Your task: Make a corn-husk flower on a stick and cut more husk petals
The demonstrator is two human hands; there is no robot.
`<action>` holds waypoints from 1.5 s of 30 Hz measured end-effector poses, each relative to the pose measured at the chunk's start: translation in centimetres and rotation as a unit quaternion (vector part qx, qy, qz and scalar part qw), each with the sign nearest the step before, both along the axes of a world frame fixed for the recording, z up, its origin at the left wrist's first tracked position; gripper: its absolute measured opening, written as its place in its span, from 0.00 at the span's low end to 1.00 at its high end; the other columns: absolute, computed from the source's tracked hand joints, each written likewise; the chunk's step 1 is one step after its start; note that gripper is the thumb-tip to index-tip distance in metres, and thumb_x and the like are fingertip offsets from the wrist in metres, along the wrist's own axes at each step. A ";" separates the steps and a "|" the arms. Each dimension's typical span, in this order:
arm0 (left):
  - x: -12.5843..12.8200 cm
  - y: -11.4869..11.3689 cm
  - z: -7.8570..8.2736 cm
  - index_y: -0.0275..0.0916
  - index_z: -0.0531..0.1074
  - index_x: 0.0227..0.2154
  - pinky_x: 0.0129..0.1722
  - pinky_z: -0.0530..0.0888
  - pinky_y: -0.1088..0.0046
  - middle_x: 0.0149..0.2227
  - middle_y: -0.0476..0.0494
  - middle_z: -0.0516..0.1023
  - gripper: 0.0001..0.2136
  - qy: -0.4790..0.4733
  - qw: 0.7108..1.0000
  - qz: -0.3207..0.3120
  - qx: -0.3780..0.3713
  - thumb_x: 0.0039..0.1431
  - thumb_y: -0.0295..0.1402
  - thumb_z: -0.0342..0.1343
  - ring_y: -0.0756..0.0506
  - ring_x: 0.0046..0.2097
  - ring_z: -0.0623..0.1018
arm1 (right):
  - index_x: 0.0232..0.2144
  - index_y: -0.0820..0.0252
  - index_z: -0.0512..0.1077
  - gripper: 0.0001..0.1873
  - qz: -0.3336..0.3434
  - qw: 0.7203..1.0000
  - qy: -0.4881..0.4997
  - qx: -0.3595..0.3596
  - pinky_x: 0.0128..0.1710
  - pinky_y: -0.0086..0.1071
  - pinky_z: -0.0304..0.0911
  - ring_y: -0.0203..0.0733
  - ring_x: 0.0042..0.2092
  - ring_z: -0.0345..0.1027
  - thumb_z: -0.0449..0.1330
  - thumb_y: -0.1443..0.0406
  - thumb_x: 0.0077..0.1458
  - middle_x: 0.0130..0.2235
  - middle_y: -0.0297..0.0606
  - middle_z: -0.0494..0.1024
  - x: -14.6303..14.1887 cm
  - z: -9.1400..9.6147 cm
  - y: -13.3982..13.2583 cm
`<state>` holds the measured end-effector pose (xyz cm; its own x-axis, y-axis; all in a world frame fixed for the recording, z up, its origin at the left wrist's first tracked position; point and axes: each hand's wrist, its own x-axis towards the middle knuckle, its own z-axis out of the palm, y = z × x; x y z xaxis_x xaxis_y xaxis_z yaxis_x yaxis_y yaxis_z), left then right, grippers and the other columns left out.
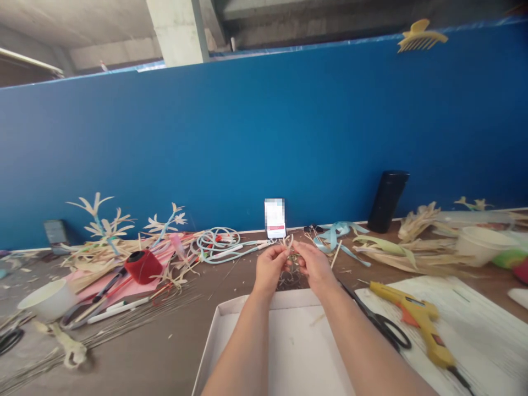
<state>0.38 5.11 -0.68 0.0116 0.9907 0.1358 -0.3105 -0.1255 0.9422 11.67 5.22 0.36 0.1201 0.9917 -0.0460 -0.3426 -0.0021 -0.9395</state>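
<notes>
My left hand point(270, 269) and my right hand point(314, 267) come together beyond a shallow white box point(297, 335). Between their pinched fingertips is a thin pale strip point(290, 242), which looks like corn husk. Its lower part is hidden by the fingers. Just behind it a lit phone point(275, 219) leans upright against the blue partition point(247, 137). Below the hands lie small curled wire-like bits, too fine to make out. Black-handled scissors point(390, 329) rest beside my right forearm.
On the right a yellow glue gun point(424, 324) lies on printed paper point(487, 330), near dried husks point(396, 256) and a black cylinder point(388, 201). On the left are red thread point(144, 267), a white bowl point(47, 300), husk flowers point(109, 225), a coiled cable point(218, 245) and thin wires point(136, 322).
</notes>
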 end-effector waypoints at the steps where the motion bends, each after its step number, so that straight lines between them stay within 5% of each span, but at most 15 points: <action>1: 0.0 0.0 0.1 0.34 0.74 0.28 0.21 0.68 0.79 0.27 0.46 0.75 0.15 0.001 1.000 0.000 -0.002 0.40 0.40 0.64 0.53 0.24 0.71 | 0.29 0.62 0.73 0.19 0.004 1.000 0.005 0.001 0.14 0.22 0.38 0.26 0.18 0.49 0.65 0.54 0.37 0.20 0.29 0.68 0.0 0.1 -0.1; 15: 0.1 -0.3 0.0 0.34 0.74 0.29 0.22 0.68 0.79 0.24 0.48 0.73 0.15 0.038 0.999 -0.008 0.019 0.42 0.40 0.63 0.52 0.24 0.72 | 0.25 0.61 0.71 0.16 -0.005 0.997 -0.069 0.024 0.16 0.24 0.39 0.28 0.17 0.47 0.62 0.53 0.41 0.14 0.24 0.58 0.4 0.0 -0.5; 22: 0.3 -0.4 0.2 0.34 0.74 0.29 0.21 0.68 0.80 0.24 0.47 0.73 0.14 0.067 0.997 0.016 0.020 0.43 0.39 0.62 0.53 0.24 0.71 | 0.20 0.61 0.71 0.17 -0.050 0.988 -0.134 0.054 0.16 0.26 0.43 0.30 0.17 0.50 0.62 0.51 0.40 0.14 0.27 0.61 0.7 -0.2 -0.5; 45: 0.2 -0.1 -1.3 0.37 0.75 0.32 0.26 0.69 0.78 0.28 0.47 0.75 0.08 0.229 0.961 0.103 0.114 0.51 0.34 0.54 0.51 0.28 0.74 | 0.22 0.61 0.72 0.12 -0.047 0.994 -0.102 0.010 0.15 0.25 0.41 0.29 0.17 0.49 0.62 0.58 0.37 0.14 0.26 0.60 0.8 -0.5 0.1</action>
